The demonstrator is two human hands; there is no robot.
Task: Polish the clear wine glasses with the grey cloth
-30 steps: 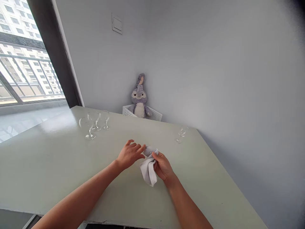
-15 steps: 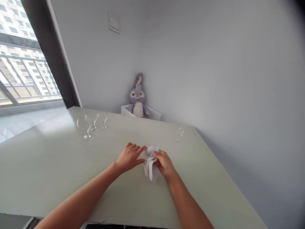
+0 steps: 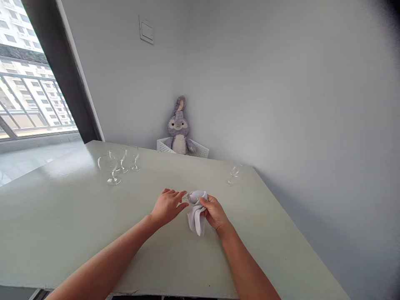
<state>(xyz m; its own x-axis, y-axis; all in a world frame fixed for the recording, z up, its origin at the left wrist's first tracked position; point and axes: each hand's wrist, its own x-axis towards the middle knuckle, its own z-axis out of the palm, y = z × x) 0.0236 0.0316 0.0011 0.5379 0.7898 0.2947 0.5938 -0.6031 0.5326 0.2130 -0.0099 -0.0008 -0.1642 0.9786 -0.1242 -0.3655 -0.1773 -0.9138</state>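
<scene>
A clear stemmed glass [image 3: 193,196] lies tilted between my hands above the table, its stem end toward the left and its bowl toward the right. My left hand [image 3: 168,206] has its thumb and fingers around the stem end; part of that end is hidden behind the fingers. With thumb and fingers closed, my right hand [image 3: 215,211] grips a pale grey-white cloth [image 3: 196,221] that is bunched against the bowl. One loose corner of the cloth hangs below.
Three stemmed glasses stand upright at the table's left, one of them the front glass [image 3: 114,180]. Another stemmed glass [image 3: 230,182] is at the back right. Behind the table [image 3: 162,262], a plush toy [image 3: 179,133] sits in a white perforated basket [image 3: 200,150] by the wall.
My left hand's fingers have drawn in a little around the stem end, and more of the glass shows beside the cloth. The whole view has shifted slightly.
</scene>
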